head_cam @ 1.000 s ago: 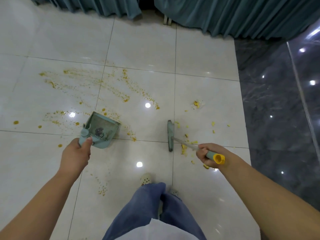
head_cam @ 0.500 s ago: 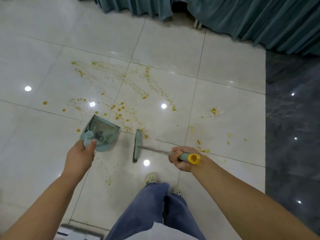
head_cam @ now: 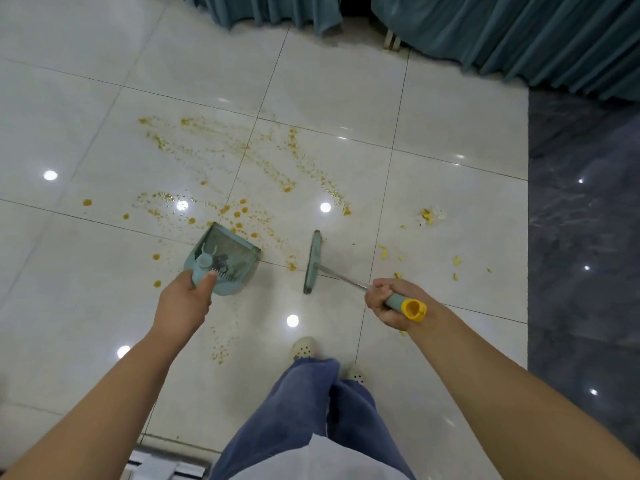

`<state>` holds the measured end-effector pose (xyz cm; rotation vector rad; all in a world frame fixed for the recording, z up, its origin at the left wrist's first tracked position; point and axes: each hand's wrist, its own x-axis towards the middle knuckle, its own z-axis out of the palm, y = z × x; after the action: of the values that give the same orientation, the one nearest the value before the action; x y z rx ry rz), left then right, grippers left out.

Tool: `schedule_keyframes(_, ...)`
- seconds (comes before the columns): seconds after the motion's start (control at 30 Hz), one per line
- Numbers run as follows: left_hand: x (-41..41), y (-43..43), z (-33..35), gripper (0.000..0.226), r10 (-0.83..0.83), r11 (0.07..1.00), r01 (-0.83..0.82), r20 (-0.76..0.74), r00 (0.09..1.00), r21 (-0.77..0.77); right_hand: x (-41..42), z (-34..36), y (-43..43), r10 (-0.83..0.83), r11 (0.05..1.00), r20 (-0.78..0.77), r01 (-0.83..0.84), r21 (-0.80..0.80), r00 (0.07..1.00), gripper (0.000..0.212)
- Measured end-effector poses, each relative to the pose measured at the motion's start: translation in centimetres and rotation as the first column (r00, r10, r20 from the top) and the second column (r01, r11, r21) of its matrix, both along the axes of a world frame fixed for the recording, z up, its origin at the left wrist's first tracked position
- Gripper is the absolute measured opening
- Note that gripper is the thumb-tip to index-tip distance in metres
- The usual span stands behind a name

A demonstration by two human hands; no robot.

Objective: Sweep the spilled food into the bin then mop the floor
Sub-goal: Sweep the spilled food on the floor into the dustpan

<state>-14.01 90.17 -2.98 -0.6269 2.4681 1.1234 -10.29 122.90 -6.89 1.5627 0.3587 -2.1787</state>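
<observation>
Our left hand (head_cam: 183,303) grips the dustpan (head_cam: 230,249) handle, our right hand (head_cam: 384,301) the broom (head_cam: 313,261) — head edge-on, bristles hidden — with spilled food (head_cam: 239,213) smeared on tiles (head_cam: 329,81) just beyond both, dustpan contents unclear.

No legible text, label, brand, number or sign appears on any surface or item in view.

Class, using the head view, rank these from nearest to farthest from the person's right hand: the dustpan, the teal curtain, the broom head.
1. Broom head, just left of the right hand, at the end of the broom handle it grips.
2. Dustpan, further left, held by the left hand.
3. Teal curtain, far off along the top.
</observation>
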Motion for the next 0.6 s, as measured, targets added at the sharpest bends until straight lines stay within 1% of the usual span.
schedule_keyframes(0.2,-1.1,1.7,-0.2,0.035,-0.117,0.993,0.117,0.030,0.993,0.006,-2.3,-0.1,0.2,0.051,0.999,-0.019,-0.051,0.000,0.998,0.013)
schedule_keyframes(0.3,-1.5,2.4,-0.3,0.034,-0.157,0.988,0.157,0.054,0.986,0.014,-3.3,-1.3,-0.7,0.039,0.999,-0.040,-0.038,0.019,0.998,0.011)
schedule_keyframes(0.43,-2.3,3.8,-0.5,0.031,-0.209,0.978,0.207,0.067,0.976,0.040,-2.9,-2.2,0.2,-0.069,0.995,-0.038,0.072,0.073,0.997,0.014)
schedule_keyframes(0.53,-2.8,5.2,-0.7,0.029,-0.250,0.967,0.245,0.081,0.965,0.070,-0.8,-1.9,2.9,-0.176,0.974,-0.041,0.181,0.139,0.983,0.016)
schedule_keyframes(0.6,-3.0,6.2,-0.7,0.028,-0.284,0.957,0.276,0.096,0.954,0.086,1.1,-1.9,5.1,-0.257,0.954,-0.037,0.259,0.150,0.966,0.015)
